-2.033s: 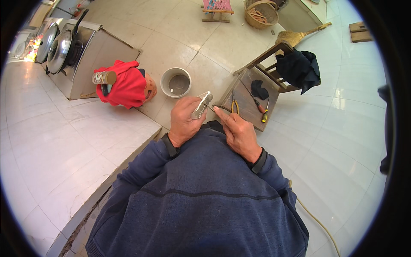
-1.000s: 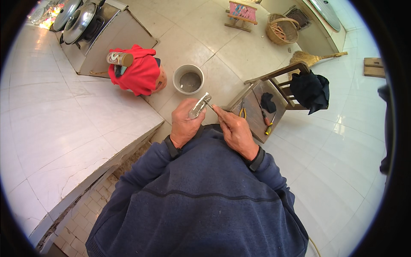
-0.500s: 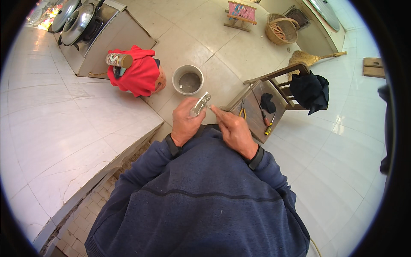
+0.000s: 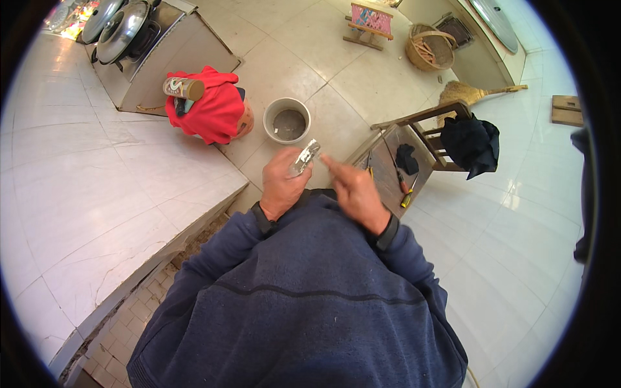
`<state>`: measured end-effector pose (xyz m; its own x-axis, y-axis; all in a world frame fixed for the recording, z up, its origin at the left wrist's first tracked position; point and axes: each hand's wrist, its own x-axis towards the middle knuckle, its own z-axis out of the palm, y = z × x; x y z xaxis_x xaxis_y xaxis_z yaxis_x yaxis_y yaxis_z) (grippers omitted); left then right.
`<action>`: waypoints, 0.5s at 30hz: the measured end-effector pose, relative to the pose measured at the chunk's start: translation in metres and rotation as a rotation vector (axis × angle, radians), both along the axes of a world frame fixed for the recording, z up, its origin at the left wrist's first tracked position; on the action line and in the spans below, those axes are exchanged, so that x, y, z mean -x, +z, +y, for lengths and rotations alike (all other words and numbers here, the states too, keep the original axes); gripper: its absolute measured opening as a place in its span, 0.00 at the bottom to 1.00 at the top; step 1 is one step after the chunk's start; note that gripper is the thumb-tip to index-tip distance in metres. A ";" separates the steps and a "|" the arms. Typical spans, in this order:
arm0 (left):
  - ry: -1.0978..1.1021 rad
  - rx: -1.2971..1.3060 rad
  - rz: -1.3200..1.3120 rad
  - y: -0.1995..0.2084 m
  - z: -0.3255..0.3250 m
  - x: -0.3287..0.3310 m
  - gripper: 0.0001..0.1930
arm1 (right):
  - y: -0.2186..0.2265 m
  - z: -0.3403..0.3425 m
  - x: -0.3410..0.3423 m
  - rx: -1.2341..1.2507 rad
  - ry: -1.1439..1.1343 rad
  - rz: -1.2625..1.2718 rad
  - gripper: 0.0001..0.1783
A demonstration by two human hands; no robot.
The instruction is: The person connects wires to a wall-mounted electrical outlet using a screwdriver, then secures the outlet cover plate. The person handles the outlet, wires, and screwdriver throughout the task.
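My left hand [image 4: 283, 182] is closed round a small shiny grey-green piece [image 4: 304, 157] with flaky white patches along its edge; its kind I cannot make out. Just right of that piece, a small gap away, is my right hand [image 4: 358, 191]. Its index finger reaches toward the piece while the other fingers curl in, and motion smears the fingertips. Whatever those fingertips hold, if anything, is too blurred to name. Beyond both hands a pale round bucket [image 4: 268, 121] stands on the floor, with a small white scrap inside.
At right stands a wooden chair [image 4: 411, 120] with a screwdriver [image 4: 408, 194], pliers [image 4: 370, 165] and black cloth [image 4: 406, 159] on it. Left are a tiled ledge [image 4: 129, 194] and a red cloth [image 4: 217, 110] with a jar [image 4: 184, 88] on top. Farther off are a basket [image 4: 419, 59], broom [image 4: 462, 94] and folding stool [image 4: 371, 22].
My right hand has drawn slightly right, away from the piece in my left hand, and its fingers are more blurred. My left hand keeps its hold. The surroundings have shifted slightly in view.
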<state>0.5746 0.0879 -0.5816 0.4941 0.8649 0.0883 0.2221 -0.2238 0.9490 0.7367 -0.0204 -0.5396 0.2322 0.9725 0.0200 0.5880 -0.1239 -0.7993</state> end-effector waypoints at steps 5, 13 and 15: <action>-0.018 -0.004 0.001 -0.004 0.002 0.002 0.13 | 0.003 0.002 0.000 0.011 -0.077 0.041 0.26; 0.003 0.031 0.027 -0.005 0.002 0.007 0.15 | -0.006 0.006 0.008 0.010 0.092 0.040 0.28; -0.008 0.036 -0.002 -0.006 0.003 0.008 0.15 | -0.006 0.003 0.013 0.035 0.187 0.085 0.29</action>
<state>0.5669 0.0908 -0.5871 0.5009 0.8635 0.0580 0.2190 -0.1913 0.9568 0.7240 -0.0176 -0.5453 0.0465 0.9986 -0.0270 0.5339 -0.0477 -0.8442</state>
